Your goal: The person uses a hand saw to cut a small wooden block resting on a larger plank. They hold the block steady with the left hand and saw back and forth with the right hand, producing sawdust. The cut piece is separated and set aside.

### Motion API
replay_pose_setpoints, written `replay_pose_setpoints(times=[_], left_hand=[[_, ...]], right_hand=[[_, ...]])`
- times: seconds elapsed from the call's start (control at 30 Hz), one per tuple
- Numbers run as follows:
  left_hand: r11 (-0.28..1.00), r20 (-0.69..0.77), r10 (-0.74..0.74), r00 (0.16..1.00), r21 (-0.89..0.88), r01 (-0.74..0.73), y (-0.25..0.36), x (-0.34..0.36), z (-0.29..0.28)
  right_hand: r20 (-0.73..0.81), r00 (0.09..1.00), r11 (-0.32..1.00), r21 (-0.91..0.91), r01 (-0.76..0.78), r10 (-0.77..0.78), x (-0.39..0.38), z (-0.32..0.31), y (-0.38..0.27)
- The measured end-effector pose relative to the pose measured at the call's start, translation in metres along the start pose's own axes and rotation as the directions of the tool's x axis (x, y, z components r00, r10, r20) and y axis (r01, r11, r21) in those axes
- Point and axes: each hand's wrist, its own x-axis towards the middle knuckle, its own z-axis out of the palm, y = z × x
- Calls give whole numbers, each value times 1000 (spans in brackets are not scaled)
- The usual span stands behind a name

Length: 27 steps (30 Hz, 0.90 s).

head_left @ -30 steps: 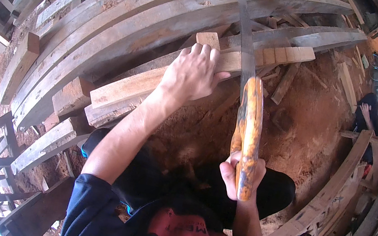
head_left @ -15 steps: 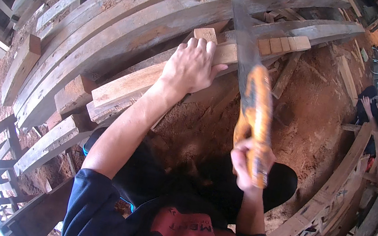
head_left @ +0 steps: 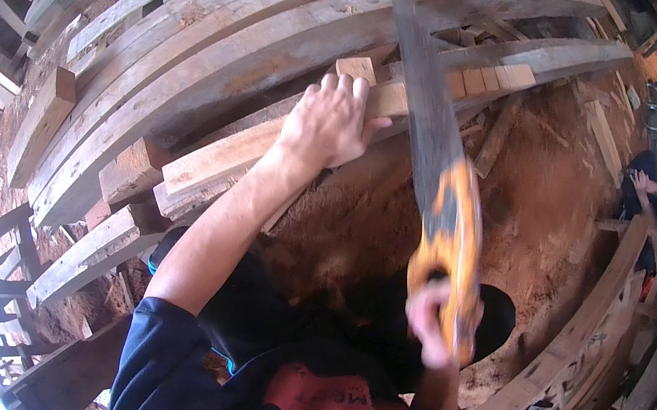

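Note:
My right hand point(head_left: 433, 316) is wrapped round the orange-and-black handle of a handsaw point(head_left: 443, 203), somewhat blurred by motion. The blade runs up and away from me, lying across a pale wooden bar point(head_left: 214, 164). My left hand point(head_left: 327, 122) presses down on that bar to the left of the blade, its fingers curled over the far side and the thumb toward the saw. A small wooden block point(head_left: 357, 68) shows just beyond my fingertips. Right of the blade, several short segments point(head_left: 493, 78) sit in a row in line with the bar.
Long curved timbers point(head_left: 226, 40) lie side by side beyond the bar. Reddish-brown sawdust point(head_left: 535, 214) covers the ground at right. More curved beams point(head_left: 562, 366) stand at lower right, and another person point(head_left: 649, 185) is at the far right. Squared timber ends point(head_left: 134, 170) lie at left.
The saw and my right hand have drawn back toward me and slightly right, with more blade showing nearer the handle. My left hand stays on the bar.

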Motion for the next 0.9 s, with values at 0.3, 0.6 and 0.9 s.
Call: replay_pose_setpoints(times=[0.3, 0.6, 0.9], left_hand=[[999, -18, 35, 999, -7, -36, -3, -4, 5], [998, 26, 13, 1000, -58, -11, -2, -2, -3], [996, 7, -51, 999, -70, 51, 2, -2, -2]], right_hand=[[90, 944, 892, -309, 329, -317, 58, 32, -19], [75, 981, 979, -85, 187, -181, -16, 0, -2], [-33, 997, 968, -241, 64, -74, -2, 8, -33]])
